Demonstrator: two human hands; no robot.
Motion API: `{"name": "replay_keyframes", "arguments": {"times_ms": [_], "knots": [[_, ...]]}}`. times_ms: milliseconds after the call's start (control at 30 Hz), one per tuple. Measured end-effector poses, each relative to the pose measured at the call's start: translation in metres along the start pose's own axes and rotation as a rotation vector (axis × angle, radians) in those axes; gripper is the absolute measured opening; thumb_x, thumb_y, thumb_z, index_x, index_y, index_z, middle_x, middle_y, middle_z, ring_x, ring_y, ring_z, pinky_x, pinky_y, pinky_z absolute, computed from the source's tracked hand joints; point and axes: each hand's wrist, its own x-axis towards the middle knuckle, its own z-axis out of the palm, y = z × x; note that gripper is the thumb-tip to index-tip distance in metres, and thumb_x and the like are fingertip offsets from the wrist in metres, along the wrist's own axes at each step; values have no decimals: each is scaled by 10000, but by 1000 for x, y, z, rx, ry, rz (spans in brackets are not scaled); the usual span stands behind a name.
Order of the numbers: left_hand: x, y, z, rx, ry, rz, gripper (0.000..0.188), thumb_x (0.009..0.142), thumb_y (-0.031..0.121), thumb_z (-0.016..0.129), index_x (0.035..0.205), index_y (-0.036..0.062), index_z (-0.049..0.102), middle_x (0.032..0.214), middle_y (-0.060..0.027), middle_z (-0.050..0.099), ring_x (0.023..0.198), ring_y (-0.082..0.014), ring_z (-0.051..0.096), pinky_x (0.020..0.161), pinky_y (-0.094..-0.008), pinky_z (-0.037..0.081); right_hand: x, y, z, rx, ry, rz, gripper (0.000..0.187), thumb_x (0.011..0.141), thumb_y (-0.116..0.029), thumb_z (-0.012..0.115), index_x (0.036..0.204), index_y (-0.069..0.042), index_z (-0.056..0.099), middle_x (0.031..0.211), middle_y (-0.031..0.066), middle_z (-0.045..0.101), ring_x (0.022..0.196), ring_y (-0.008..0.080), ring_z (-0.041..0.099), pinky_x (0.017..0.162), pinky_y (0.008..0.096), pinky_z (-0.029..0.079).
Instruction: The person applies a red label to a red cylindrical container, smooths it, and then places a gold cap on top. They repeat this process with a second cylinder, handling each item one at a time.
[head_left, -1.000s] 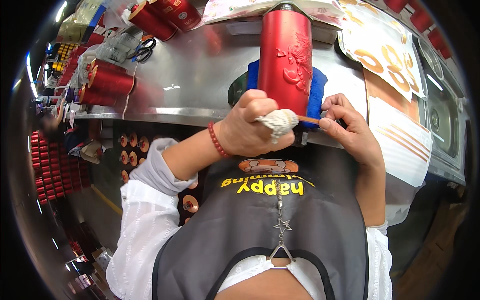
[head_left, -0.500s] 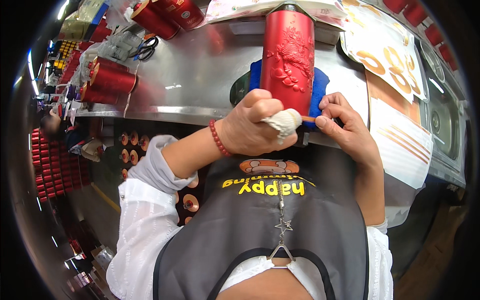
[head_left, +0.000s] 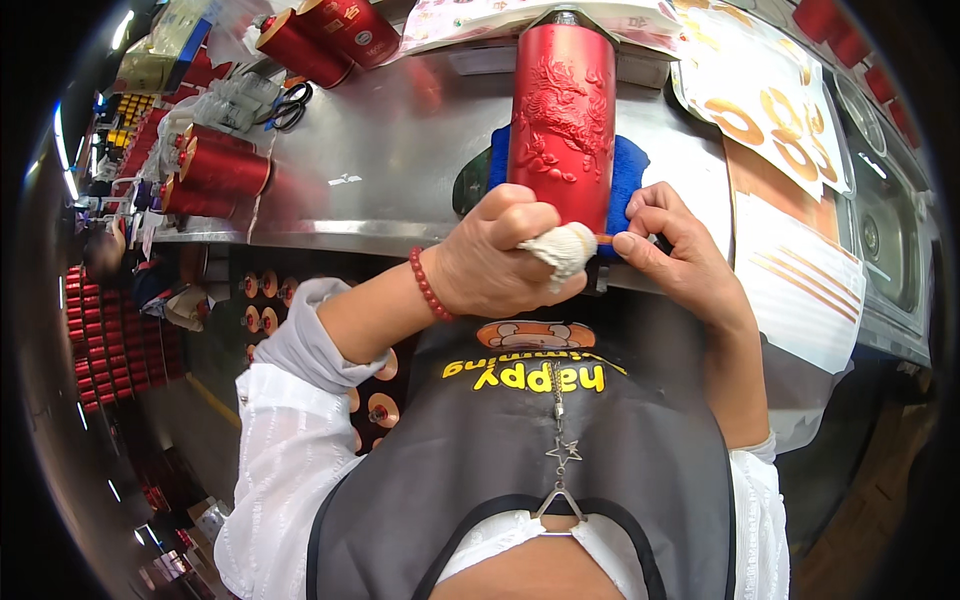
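Note:
A red bottle [head_left: 563, 120] with a raised relief lies on a folded blue cloth [head_left: 627, 170], its lower end toward me. My left hand [head_left: 495, 245] is closed at that end, its fingers curled. White knitted fabric [head_left: 560, 248] covers its thumb and presses by the bottle's rim. From under the fabric a thin copper-coloured strip [head_left: 606, 239] runs to my right hand [head_left: 685, 255], which pinches its free end between thumb and forefinger. How much of the strip lies against the bottle is hidden by the left hand.
At right, similar strips [head_left: 805, 285] lie on white paper, below a sheet with golden ring-shaped pieces [head_left: 785, 120]. A metal sink [head_left: 890, 230] stands beyond. Black-handled scissors [head_left: 292, 105] and red canisters [head_left: 225, 165] are on the left of the metal table [head_left: 400, 150].
The bottle and both hands sit slightly farther left in the picture. The pinch on the strip and the left hand's press look the same.

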Motion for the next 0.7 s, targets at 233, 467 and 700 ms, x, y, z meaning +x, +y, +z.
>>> {"name": "replay_keyframes", "arguments": {"times_ms": [233, 467, 700], "knots": [[0, -3, -4, 42, 14, 63, 240, 586, 133, 719, 808, 207, 664, 1086, 22, 609, 985, -228, 448, 769, -351, 429, -1, 0, 3, 6, 29, -27, 282, 904, -224, 725, 813, 9, 594, 988, 87, 492, 921, 203, 500, 812, 302, 432], [-6, 4, -8, 131, 43, 16, 256, 599, 164, 736, 837, 244, 682, 1090, 35, 632, 1061, -233, 468, 832, -396, 416, 1, -2, 2, -66, 33, -28, 254, 890, -201, 722, 816, 11, 603, 972, 102, 504, 904, 227, 519, 806, 320, 443], [-9, 5, 2, -205, 144, -364, 447, 754, 110, 812, 1144, 178, 604, 1188, -101, 625, 1225, -349, 574, 1145, -559, 316, -5, -6, 9, -161, 138, -147, 181, 820, -117, 753, 844, -15, 606, 1013, 120, 521, 985, 279, 535, 867, 365, 448]]}}
